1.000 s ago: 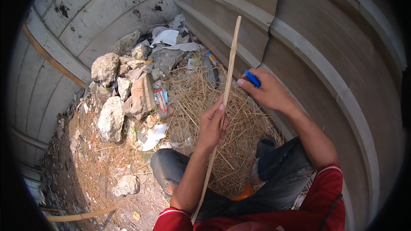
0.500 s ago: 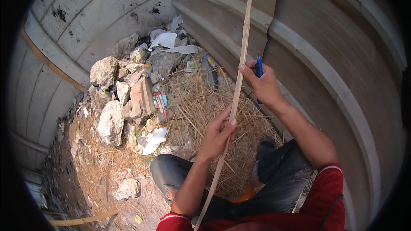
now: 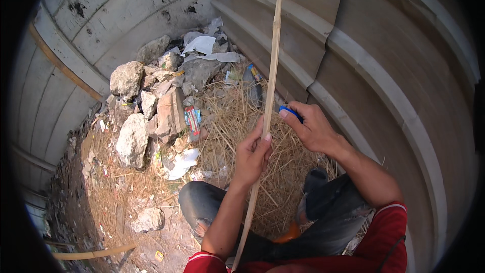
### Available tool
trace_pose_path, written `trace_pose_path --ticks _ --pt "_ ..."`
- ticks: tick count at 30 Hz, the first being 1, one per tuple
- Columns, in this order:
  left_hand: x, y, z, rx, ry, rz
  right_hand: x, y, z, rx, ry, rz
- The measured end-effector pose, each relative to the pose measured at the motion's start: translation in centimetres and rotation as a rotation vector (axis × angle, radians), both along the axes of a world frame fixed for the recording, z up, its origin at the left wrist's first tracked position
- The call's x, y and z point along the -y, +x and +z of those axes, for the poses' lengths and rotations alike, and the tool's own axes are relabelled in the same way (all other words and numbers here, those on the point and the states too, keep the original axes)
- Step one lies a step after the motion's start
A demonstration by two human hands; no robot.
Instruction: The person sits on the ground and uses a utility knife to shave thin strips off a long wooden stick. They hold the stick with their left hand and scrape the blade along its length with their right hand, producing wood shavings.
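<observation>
A long, narrow bamboo strip [image 3: 273, 65] slants up from my lap toward the far wall, a node showing near its upper end. My left hand [image 3: 252, 157] is closed round its middle, with the thumb lying along it. To the right of the strip, my right hand [image 3: 314, 125] grips a blue utility knife [image 3: 292, 114]. The knife's front end points left at the strip, just above my left hand; whether the blade touches the bamboo I cannot tell. Most of the knife's handle is hidden in my palm.
Corrugated sheet walls [image 3: 384, 86] curve close on the right, pale panels [image 3: 126, 15] on the left. Rocks [image 3: 132, 140] and litter are heaped at the far left. Straw-like shavings [image 3: 222, 121] cover the ground before my bent knees [image 3: 202, 202]. A bamboo piece [image 3: 96, 254] lies lower left.
My right hand has let go of the strip's upper part and come down toward my left hand, the knife now turned toward the bamboo. The strip's top has swung slightly left.
</observation>
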State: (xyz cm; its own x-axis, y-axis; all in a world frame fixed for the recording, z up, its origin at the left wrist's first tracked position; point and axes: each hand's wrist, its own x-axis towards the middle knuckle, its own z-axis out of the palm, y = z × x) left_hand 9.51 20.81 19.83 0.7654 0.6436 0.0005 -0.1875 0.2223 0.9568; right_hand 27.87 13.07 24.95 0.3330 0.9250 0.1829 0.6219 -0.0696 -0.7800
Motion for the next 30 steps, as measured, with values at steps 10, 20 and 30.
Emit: trace_pose_path --ticks 10,20,30 --pt "0.0 -0.1 0.2 -0.002 -0.028 -0.010 0.2 -1.3 -0.6 0.071 -0.056 0.171" --pt "-0.1 -0.1 0.4 0.022 0.006 0.022 0.1 -1.3 -0.6 0.115 -0.054 0.184" --pt "2.0 -0.5 -1.7 -0.167 0.233 -0.072 -2.3 6.5 -0.6 0.301 -0.029 -0.265"
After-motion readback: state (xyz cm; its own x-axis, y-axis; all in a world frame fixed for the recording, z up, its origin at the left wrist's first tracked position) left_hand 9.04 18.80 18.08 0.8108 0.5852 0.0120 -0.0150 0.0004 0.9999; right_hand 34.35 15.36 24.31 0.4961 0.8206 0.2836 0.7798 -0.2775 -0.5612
